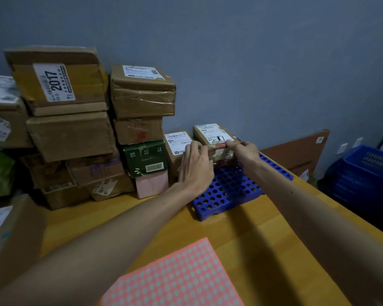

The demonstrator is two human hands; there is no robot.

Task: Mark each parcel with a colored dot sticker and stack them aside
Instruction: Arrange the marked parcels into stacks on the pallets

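A small brown parcel (pixel 212 134) with a white label stands on the blue perforated tray (pixel 226 191) near the wall. My left hand (pixel 195 164) grips its left side and my right hand (pixel 243 151) grips its right side. An orange dot shows by its far right corner. Beside it on the left stands another small labelled parcel (pixel 177 143). A pink sheet of dot stickers (pixel 175 277) lies on the wooden table (pixel 263 239) near me, many of its dots peeled off.
Tall stacks of cardboard parcels (pixel 69 133) fill the left and back of the table, with a green box (pixel 145 157) and a pink box (pixel 152 186) among them. A large carton (pixel 7 235) sits at the near left. Blue crates (pixel 363 173) stand off the table's right edge.
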